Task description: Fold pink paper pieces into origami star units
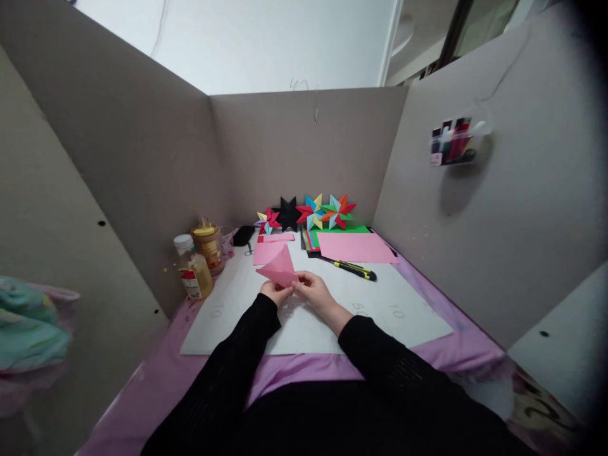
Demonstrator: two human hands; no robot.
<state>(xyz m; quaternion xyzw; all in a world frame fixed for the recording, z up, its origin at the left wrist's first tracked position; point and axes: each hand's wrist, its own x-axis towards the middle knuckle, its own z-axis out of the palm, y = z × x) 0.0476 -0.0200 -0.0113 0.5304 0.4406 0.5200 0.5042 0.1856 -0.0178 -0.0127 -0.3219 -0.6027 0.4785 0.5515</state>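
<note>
A folded pink paper piece is held above the white mat at the middle of the desk. My left hand pinches its lower left edge. My right hand pinches its right corner, fingers pressed together on the fold. Both arms wear black sleeves. Beyond the hands lie a smaller pink sheet and a large pink sheet on a stack of coloured paper.
Several folded paper stars lean against the back cardboard wall. A yellow-black utility knife lies right of the hands. Two bottles stand at the left wall, with a black object behind them. Cardboard walls enclose three sides; a pen holder hangs on the right one.
</note>
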